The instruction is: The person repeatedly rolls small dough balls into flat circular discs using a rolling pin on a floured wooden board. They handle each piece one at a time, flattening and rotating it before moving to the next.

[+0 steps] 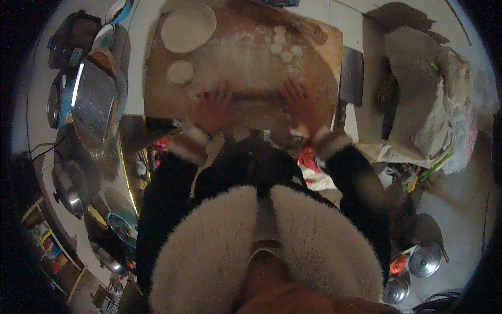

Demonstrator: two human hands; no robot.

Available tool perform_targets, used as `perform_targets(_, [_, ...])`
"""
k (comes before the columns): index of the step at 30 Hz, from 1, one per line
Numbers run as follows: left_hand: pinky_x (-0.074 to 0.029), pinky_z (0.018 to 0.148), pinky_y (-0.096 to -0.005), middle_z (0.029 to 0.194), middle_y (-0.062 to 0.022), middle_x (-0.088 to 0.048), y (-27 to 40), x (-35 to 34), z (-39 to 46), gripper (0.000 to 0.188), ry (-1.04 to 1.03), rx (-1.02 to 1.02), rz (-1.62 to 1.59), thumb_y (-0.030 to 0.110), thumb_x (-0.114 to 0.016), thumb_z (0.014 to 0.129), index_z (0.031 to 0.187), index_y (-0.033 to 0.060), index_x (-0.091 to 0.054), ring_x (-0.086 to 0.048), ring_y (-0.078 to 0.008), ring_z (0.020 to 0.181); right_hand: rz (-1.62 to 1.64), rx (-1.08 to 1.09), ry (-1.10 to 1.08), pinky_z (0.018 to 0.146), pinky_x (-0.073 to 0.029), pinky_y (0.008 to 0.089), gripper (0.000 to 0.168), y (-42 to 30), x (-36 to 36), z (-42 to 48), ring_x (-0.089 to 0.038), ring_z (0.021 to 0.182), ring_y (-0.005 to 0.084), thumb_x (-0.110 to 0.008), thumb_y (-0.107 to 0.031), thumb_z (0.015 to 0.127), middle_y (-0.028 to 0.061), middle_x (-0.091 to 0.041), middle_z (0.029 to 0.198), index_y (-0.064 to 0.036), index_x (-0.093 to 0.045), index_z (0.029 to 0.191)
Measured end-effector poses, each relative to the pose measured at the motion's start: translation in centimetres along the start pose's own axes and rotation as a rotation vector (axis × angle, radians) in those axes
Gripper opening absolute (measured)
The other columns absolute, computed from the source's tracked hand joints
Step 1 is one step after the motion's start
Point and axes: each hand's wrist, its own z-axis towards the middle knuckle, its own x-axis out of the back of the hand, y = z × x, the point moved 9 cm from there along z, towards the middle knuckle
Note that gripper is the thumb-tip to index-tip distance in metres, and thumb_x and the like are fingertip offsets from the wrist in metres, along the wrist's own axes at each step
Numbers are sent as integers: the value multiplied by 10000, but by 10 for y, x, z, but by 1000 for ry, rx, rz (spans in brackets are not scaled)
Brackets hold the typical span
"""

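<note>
Both hands lie palm down on a floured wooden board point(317, 84), with fingers spread. My left hand point(215, 104) is at the near left part of the board, and my right hand point(297, 101) at the near right. A dark, straight bar that looks like a rolling pin point(255, 95) runs between them; its ends are hidden at the hands. Beyond my left hand lies a small flat round of dough point(180, 72). A larger round sheet of dough point(189, 28) is at the far left corner. Several small dough pieces point(279, 39) are grouped beyond my right hand.
A cleaver point(351, 74) lies along the board's right edge. Farther right are plastic bags point(451, 114) with green stalks. A metal tray point(95, 103) and a steel pot point(70, 192) stand on the left. Pot lids point(425, 260) are at the lower right.
</note>
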Motion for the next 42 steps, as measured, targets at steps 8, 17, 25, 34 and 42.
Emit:
perform_targets(8, [-229, 1094, -647, 1603, -156, -212, 9, 28, -17, 930, -113, -98, -189, 633, -608, 813, 1502, 77, -322, -248, -330, 1458, 362, -87, -2, 1177, -190, 526, 730, 6, 12, -5, -245, 1458, 336, -606, -439, 888, 144, -290, 1569, -81, -356, 1473])
perform_targets(17, [-236, 1083, -647, 1584, -168, -255, 22, 32, -6, 1001, -113, -182, -170, 651, -668, 755, 1498, 77, -322, -256, -340, 1455, 357, -112, -137, 1176, -171, 552, 735, 13, 14, -16, -225, 1454, 389, -636, -417, 879, 177, -282, 1560, -68, -363, 1465])
perform_targets(25, [-254, 1058, -672, 1578, -162, -281, -2, 12, 23, 971, 146, -135, -170, 634, -660, 771, 1516, 117, -314, -287, -369, 1440, 242, -171, -20, 1185, -147, 547, 841, 21, 4, 28, -212, 1471, 359, -643, -565, 815, 172, -288, 1562, -77, -404, 1457])
perform_targets(34, [-220, 1077, -677, 1609, -146, -209, -22, 24, 65, 969, 138, -13, -231, 699, -569, 801, 1532, 134, -278, -305, -374, 1424, 254, -229, 104, 1133, -255, 560, 768, 42, 23, 49, -282, 1437, 370, -692, -360, 801, 165, -281, 1569, -72, -407, 1453])
perform_targets(42, [-237, 1088, -630, 1611, -90, -227, -16, 40, 66, 844, 189, -26, -178, 622, -530, 863, 1519, 139, -313, -274, -281, 1444, 283, -291, -12, 1178, -164, 550, 863, 37, 8, 30, -197, 1471, 379, -693, -390, 780, 170, -270, 1570, -76, -328, 1497])
